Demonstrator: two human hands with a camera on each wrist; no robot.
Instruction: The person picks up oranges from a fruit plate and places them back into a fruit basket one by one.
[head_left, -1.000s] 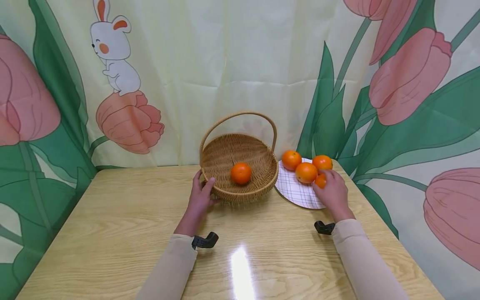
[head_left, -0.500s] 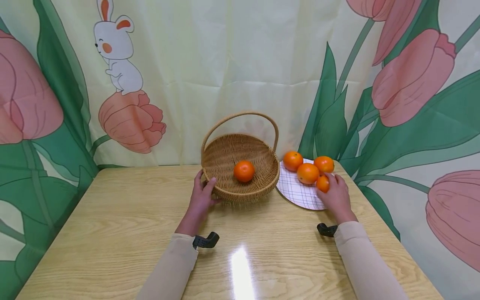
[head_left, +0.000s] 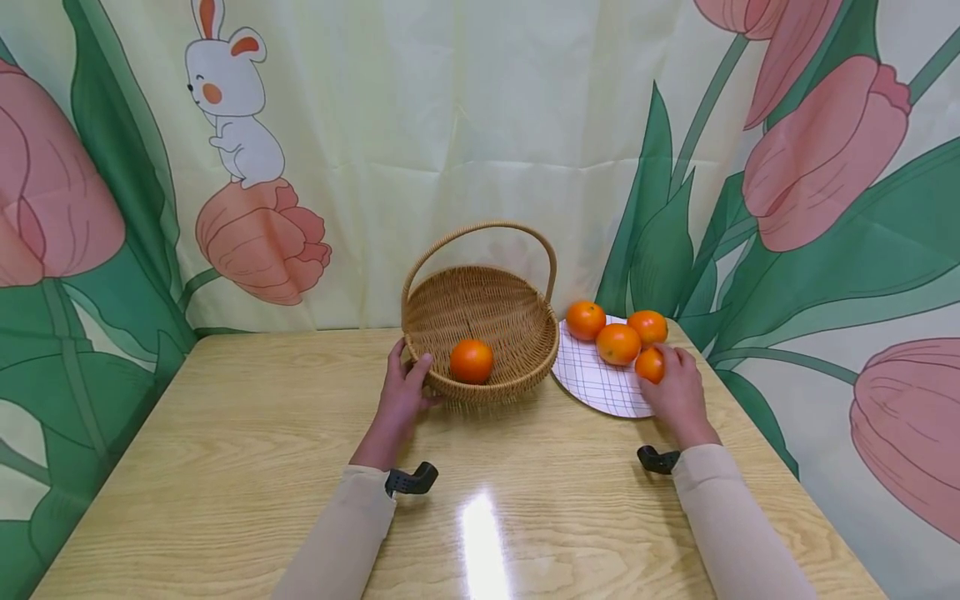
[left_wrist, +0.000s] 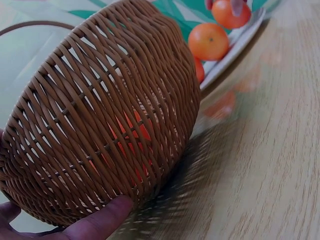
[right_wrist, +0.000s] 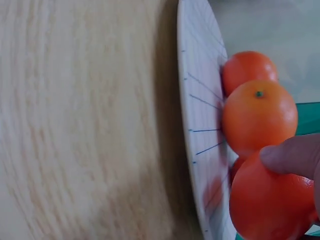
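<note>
A wicker basket point(head_left: 480, 292) with an arched handle stands on the wooden table, an orange mandarin point(head_left: 472, 361) inside it near the front left. My left hand point(head_left: 401, 385) holds the basket's left side, digits against the weave in the left wrist view. To the right, my right hand point(head_left: 677, 392) grips another mandarin point(head_left: 648, 365) at the right of a checked white plate point(head_left: 600, 390). The right wrist view shows a digit pressed on this mandarin point(right_wrist: 267, 200); the rest of the grip is mostly hidden. Three more mandarins point(head_left: 618, 344) rest towards the plate's back.
The plate lies close beside the basket, near the right edge of the wooden table point(head_left: 285, 450). A curtain point(head_left: 360, 167) printed with tulips and a rabbit hangs right behind the table's back edge.
The mandarin in the basket rolled slightly right and back, then left and forward. My right hand shifted a little right with its mandarin. My left hand stays on the basket.
</note>
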